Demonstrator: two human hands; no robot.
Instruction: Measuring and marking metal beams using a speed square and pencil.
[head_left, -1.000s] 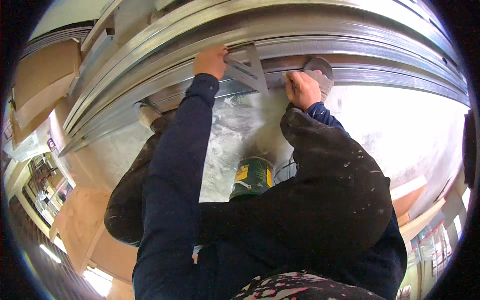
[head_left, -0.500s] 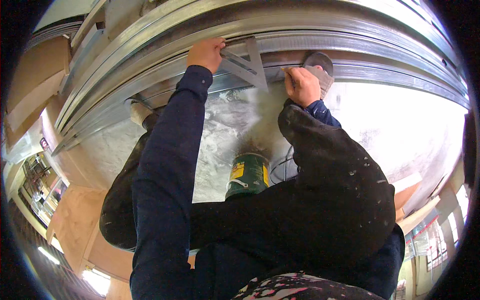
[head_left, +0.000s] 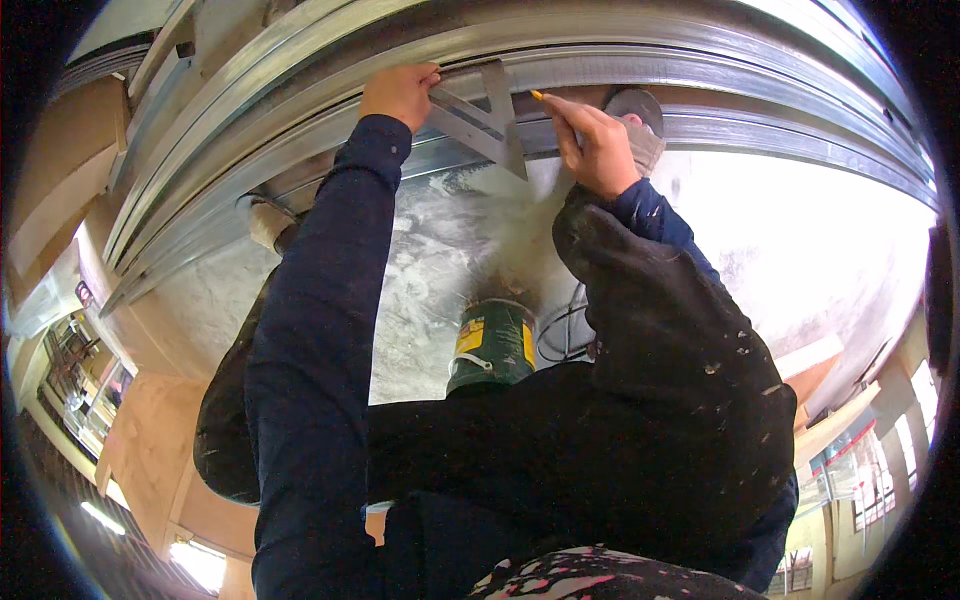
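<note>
A flat metal triangle square (head_left: 512, 150) lies across the long metal channels (head_left: 620, 68). At its left corner, my left hand (head_left: 396, 95) grips it with bent fingers. My right hand (head_left: 597, 148) pinches a yellow pencil (head_left: 539, 95), whose end pokes out from the fingers just right of the square. Most of the pencil is hidden by the hand, and I cannot tell whether it touches metal.
My shoes (head_left: 266, 222) are by the channels on both sides. Between my legs stands a green bucket (head_left: 490, 345) with yellow labels, beside a dark cable (head_left: 562, 335). Wooden panels (head_left: 150, 440) are at the lower left. The pale floor (head_left: 780, 240) has whitish smears.
My right hand has moved up and left toward the square, and the yellow pencil end now shows. My left hand and the square have shifted slightly up and left in the picture.
</note>
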